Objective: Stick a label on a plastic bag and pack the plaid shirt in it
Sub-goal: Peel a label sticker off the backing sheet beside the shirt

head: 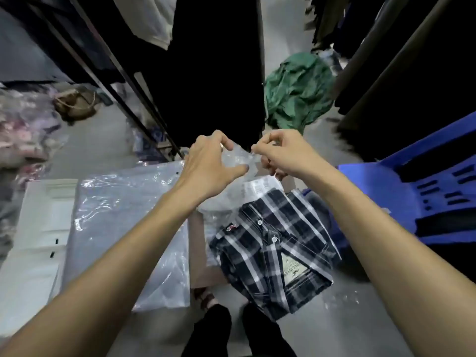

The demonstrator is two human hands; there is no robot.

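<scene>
Head view, centre frame: left hand (211, 163) pinches the plastic bag (238, 161) mouth, right hand (278, 153) pinches its opposite edge. Plaid shirt (275, 248) sits inside, lower centre-right. Pulling both edges evenly should keep the flap flat, I judge.

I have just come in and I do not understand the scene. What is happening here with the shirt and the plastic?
A person is packing a plaid shirt into a clear plastic bag. The left hand and the right hand both pinch the bag's upper edge, held above the floor. The folded shirt hangs in the lower part of the bag, and a white label shows just above it. More packed clear bags lie on the floor to the left, and a blue plastic chair stands to the right.
</scene>
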